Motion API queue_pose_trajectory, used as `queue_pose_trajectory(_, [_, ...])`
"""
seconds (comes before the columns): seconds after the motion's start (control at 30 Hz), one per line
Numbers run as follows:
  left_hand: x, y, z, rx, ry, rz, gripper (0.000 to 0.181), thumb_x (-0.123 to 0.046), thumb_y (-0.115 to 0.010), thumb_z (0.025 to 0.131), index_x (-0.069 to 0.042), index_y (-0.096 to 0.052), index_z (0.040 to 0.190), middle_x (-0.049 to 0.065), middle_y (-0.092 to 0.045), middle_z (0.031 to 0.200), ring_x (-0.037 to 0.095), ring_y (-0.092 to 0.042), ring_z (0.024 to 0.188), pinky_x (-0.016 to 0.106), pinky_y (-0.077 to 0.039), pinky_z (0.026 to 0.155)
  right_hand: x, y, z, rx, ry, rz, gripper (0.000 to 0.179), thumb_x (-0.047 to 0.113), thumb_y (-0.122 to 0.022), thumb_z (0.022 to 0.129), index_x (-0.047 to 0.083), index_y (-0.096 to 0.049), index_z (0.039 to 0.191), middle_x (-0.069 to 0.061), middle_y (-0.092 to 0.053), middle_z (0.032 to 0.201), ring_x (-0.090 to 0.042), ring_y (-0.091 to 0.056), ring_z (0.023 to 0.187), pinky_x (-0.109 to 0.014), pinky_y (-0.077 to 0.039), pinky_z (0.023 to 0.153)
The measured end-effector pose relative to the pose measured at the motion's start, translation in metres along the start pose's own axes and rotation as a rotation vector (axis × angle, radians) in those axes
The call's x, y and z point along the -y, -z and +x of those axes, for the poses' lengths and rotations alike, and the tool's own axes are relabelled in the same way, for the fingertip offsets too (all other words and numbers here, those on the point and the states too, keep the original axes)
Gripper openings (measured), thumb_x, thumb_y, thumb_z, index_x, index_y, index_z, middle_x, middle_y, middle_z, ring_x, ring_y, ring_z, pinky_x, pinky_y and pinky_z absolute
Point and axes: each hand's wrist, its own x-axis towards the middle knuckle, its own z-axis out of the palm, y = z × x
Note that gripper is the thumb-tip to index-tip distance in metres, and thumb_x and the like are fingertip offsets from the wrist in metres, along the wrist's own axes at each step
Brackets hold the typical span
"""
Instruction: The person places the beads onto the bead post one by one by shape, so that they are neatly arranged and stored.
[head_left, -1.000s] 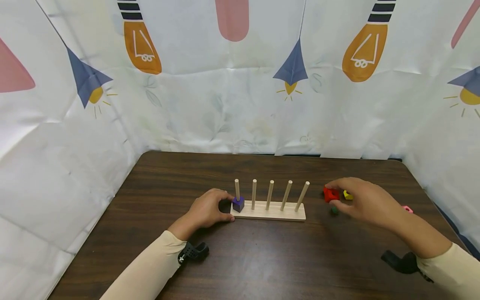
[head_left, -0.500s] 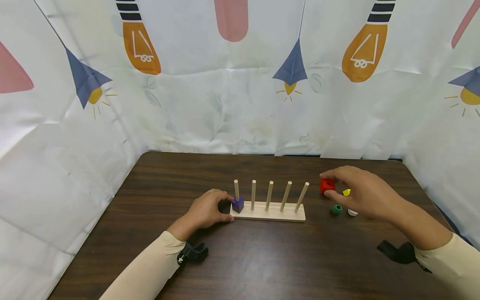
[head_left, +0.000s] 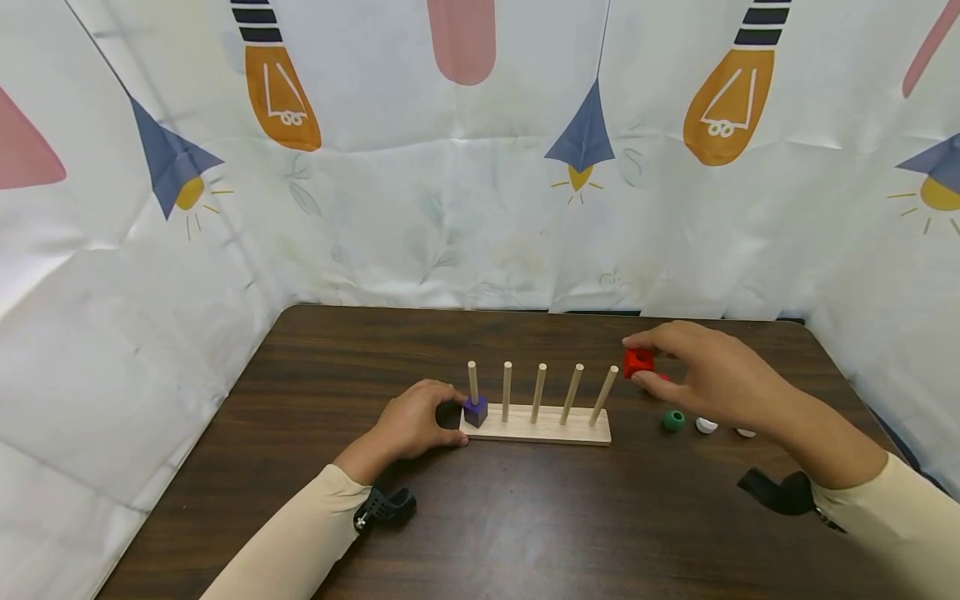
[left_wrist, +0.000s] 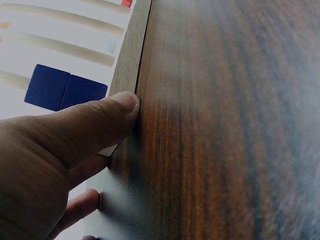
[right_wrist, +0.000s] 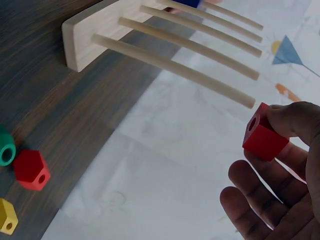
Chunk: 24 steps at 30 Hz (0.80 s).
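My left hand (head_left: 412, 421) grips the left end of a wooden peg board (head_left: 536, 431) that carries several upright pegs. In the left wrist view, the thumb (left_wrist: 107, 117) presses the board's long side edge. On the leftmost peg sits a purple cube bead (head_left: 475, 412), down at the base. My right hand (head_left: 712, 375) pinches a red cube bead (head_left: 638, 362) between thumb and fingers, off the table, just right of the rightmost peg. The right wrist view shows the hole in this red cube bead (right_wrist: 267, 140), close to that peg's tip but apart from it.
A green bead (head_left: 673, 420) and white beads (head_left: 706, 426) lie on the dark wooden table (head_left: 525, 525), right of the board. The right wrist view also shows a red hexagonal bead (right_wrist: 31, 170) and a yellow bead (right_wrist: 7, 216). A printed curtain (head_left: 465, 217) hangs behind the table.
My right hand has picked the red cube bead up from the table and carried it up and left toward the rightmost peg. The left hand stays on the board's end.
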Motion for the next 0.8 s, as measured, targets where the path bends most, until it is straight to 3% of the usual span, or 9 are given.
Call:
queue_pose_trajectory(0.47, [-0.001,0.000,0.000,0.001,0.008,-0.003,0.051,-0.037,-0.095,0.072,-0.022,-0.076,0.117,0.001,-0.068,0.126,0.025,-0.058,0.126,0.049,-0.049,0.101,0.006,-0.011,0.016,-0.027,0.052,0.047,0.041,0.014,-0.084,0.085,0.012,-0.071,0.124,0.007,-0.069,0.106,-0.010,-0.065,0.091,-0.033,-0.056,0.069])
queue_pose_trajectory(0.8, [0.000,0.000,0.000,-0.003,0.009,-0.002,0.051,-0.038,-0.095,0.072,-0.023,-0.076,0.117,0.001,-0.068,0.127,0.025,-0.058,0.126,0.049,-0.049,0.100,0.014,-0.017,0.028,0.001,0.039,0.072,0.042,0.013,-0.084,0.086,0.012,-0.071,0.126,0.006,-0.069,0.105,-0.009,-0.064,0.090,-0.037,-0.055,0.073])
